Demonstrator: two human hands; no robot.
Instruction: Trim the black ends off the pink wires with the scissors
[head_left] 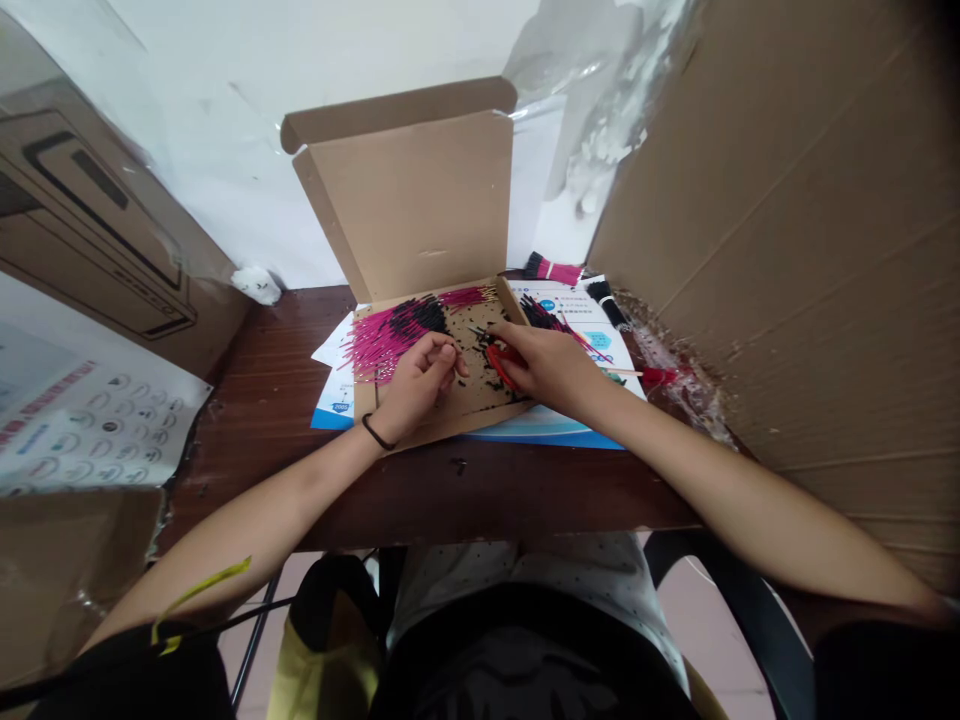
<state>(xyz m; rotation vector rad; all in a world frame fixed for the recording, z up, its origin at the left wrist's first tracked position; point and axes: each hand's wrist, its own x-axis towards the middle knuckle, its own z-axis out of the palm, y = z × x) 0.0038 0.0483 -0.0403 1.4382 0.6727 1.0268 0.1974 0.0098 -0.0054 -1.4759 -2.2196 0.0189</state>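
My right hand (536,365) is closed around red-handled snips (504,368), whose dark tips point left over an open cardboard box (442,432). Close to those tips is my left hand (426,378), fingertips pinched together. Whatever it pinches is too small to make out. Inside the box, left of centre, a pile of thin pink wires (369,335) with black ends (420,316) lies loosely spread. A smaller pink bundle (465,297) rests at the back of the box. Tiny black scraps (491,385) are scattered across the box floor around both hands.
The box lid (412,195) stands upright against the wall. Right of the box, more pink and black wires (551,318) lie on printed paper (592,345), with a tied pink bundle (555,270) and a black bundle (606,302) behind. A large cardboard panel (810,250) borders the right.
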